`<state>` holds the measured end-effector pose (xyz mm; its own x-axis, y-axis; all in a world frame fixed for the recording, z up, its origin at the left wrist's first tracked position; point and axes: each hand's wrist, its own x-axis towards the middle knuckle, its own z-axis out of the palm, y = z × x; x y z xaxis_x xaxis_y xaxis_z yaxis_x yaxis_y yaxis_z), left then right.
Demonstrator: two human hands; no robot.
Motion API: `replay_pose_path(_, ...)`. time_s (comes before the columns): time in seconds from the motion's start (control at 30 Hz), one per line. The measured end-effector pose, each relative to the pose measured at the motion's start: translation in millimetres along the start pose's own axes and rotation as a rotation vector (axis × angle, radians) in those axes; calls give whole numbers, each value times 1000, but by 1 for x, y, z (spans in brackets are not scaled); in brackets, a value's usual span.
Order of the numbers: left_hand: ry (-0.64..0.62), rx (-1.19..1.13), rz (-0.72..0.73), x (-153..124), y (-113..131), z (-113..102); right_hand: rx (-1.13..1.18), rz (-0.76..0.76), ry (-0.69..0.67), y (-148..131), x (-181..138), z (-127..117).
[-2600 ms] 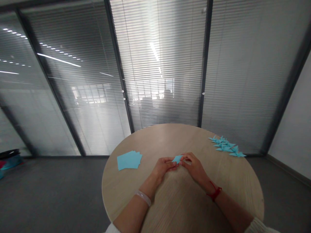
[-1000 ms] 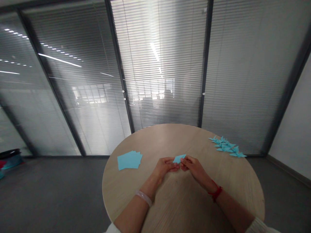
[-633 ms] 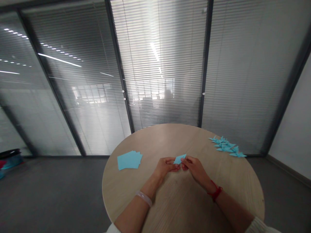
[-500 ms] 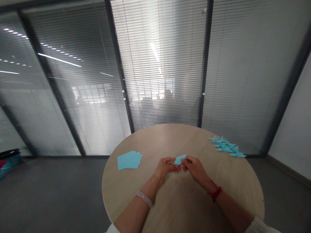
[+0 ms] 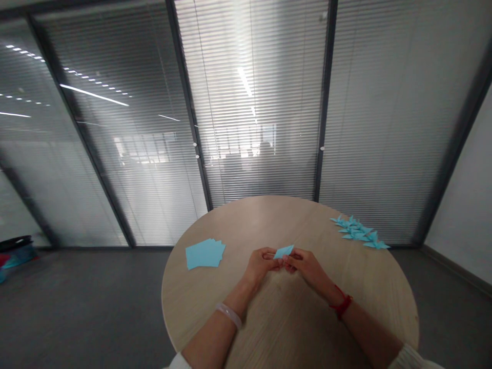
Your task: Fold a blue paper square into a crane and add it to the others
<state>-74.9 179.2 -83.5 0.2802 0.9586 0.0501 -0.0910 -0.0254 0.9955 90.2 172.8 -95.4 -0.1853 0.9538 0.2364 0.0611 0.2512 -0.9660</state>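
A small folded piece of light blue paper (image 5: 284,251) is pinched between both my hands just above the round wooden table (image 5: 269,220). My left hand (image 5: 261,263) grips its left end with curled fingers. My right hand (image 5: 305,265) grips its right end, fingers closed and thumb on the paper. The two hands touch at the fingertips near the table's middle. A pale band sits on my left wrist and a red cord on my right wrist.
A stack of flat light blue paper squares (image 5: 205,253) lies on the table's left side. Several folded blue paper figures (image 5: 359,232) lie in a row near the right far edge. Glass walls with blinds stand behind the table; grey carpet surrounds it.
Both hands stay at the same spot on the paper. My right fingers have shifted slightly inward along the fold and the paper's tip has tilted a little.
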Motion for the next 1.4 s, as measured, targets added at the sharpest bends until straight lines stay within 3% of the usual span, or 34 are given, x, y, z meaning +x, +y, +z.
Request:
replay_pose_path(0.63,12,70,133,3,0,-1,131,112,2,-3,0,-8)
replay_pose_path(0.97,48,117,178,4,-1,-4,127,39,53,1,0,-4)
replay_pose_path(1.4,138,384,233,1,6,-7,105,58,-8,11,5,-7)
